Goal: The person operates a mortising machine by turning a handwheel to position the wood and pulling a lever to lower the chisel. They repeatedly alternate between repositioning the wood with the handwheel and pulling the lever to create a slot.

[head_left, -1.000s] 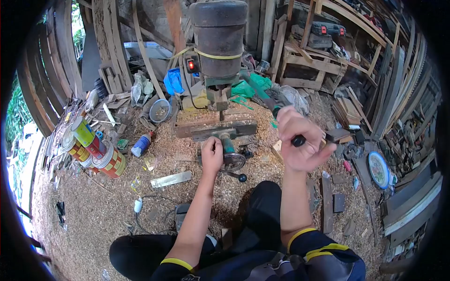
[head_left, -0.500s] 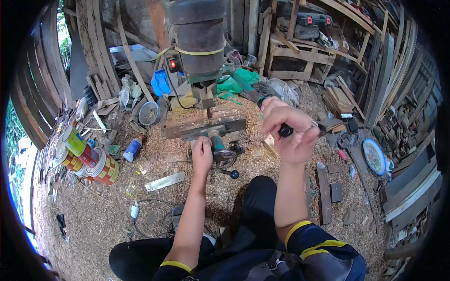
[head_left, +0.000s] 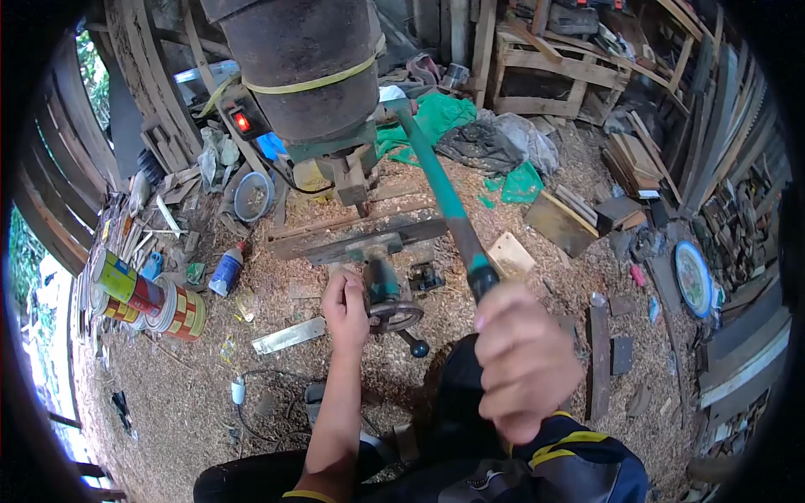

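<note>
My right hand [head_left: 530, 360] is closed around the black end of a long green lever [head_left: 440, 184] that runs up to the machine head. Left of the column below the worktable, my left hand [head_left: 345, 306] is closed; whatever its fingers hold is hidden. A dark handwheel [head_left: 396, 316] and a crank with a black ball knob [head_left: 418, 348] sit just right of it. Above, a large rusty motor [head_left: 312, 84] with a yellow band stands over a chuck [head_left: 350, 180]. Under the chuck lies a long wooden piece [head_left: 369, 239] along the worktable.
Wood shavings [head_left: 193, 394] cover the ground. A red-lit switch [head_left: 241, 122] is on the motor's left. Paint cans [head_left: 180, 312] and a blue bottle [head_left: 226, 272] stand left. A metal strip [head_left: 288, 336], a cable [head_left: 251, 423] and boards [head_left: 598, 360] lie about.
My right hand has come down and nearer to my body, with the lever swung down with it. The view has shifted, making the motor look larger and further left. My left hand stays beside the column.
</note>
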{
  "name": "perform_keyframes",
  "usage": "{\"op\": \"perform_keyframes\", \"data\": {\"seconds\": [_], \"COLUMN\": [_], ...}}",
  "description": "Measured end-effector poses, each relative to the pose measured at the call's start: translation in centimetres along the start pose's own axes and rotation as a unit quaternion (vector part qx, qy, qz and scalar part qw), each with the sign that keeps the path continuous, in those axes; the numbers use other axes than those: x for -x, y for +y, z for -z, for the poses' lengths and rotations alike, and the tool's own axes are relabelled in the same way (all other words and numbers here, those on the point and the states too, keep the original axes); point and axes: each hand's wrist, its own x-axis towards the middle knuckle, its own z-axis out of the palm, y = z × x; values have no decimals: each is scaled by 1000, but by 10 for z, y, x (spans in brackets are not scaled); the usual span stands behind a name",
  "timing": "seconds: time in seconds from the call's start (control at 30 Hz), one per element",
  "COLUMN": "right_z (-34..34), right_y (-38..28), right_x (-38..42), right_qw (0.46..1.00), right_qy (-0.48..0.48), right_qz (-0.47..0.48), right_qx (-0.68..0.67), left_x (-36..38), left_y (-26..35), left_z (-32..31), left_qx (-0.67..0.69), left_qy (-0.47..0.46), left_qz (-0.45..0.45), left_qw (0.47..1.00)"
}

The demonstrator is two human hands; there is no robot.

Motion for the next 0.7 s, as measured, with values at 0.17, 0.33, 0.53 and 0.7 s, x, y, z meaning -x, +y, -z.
{"op": "perform_keyframes", "data": {"seconds": [0.17,0.33,0.53,0.7], "right_z": [1,-3,0,4], "right_y": [12,31,24,-5], "right_x": [44,51,71,70], "right_qw": [999,995,996,987], "right_qy": [-33,-5,-18,-76], "right_qz": [31,90,57,-144], "right_qx": [-22,-44,-68,-4], "left_x": [-1,-2,-4,-4], "left_y": [-7,5,2,1], "left_z": [1,0,2,2], "left_qx": [-7,-45,-50,-23], "left_qy": [-2,-15,-34,-1], "left_qz": [-12,-2,8,-17], "left_qw": [1000,999,998,1000]}}
